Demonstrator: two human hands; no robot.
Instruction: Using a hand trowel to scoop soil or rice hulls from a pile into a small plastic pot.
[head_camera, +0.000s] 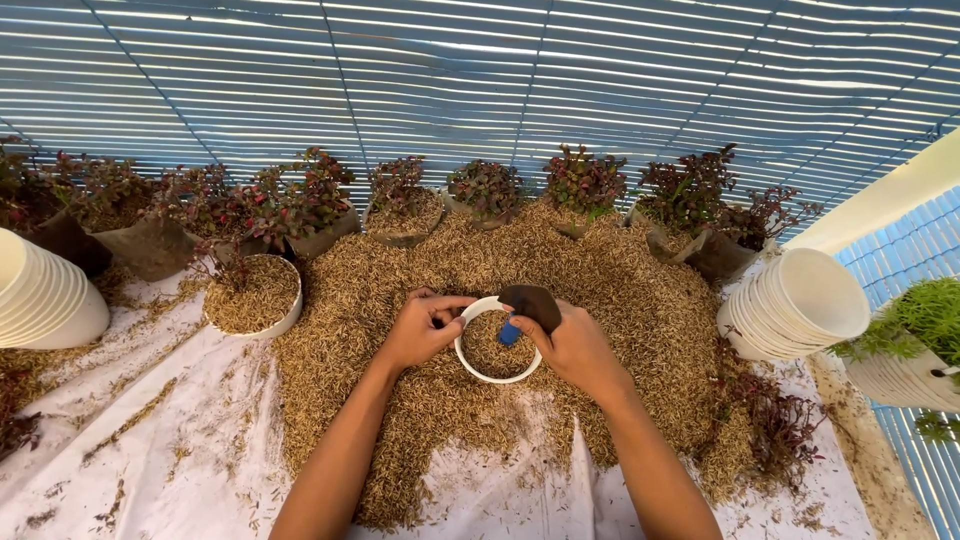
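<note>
Landmark: the round white plastic pot (497, 345), sunk in the middle of a wide heap of tan rice husk (620, 300) and itself partly filled with husk.
Left hand (420, 330): at the pot's left rim, its grip pinching the rim, fingers curled over the edge.
Right hand (570, 345): at the pot's right rim, its grip pressed together around a dark brown scoop with a blue part (525, 310), which tips over the pot's mouth.
Under the heap: a white sheet (180, 470) strewn with loose husk.
Left of the pot: another white pot filled with husk and holding a red-leaved plant (255, 292); farther left, a stack of white pots on its side (45, 295).
Right of the pot: a second stack of white pots lying on its side (795, 305).
Behind the pot: a row of red-leaved seedlings in dark bags (480, 195).
</note>
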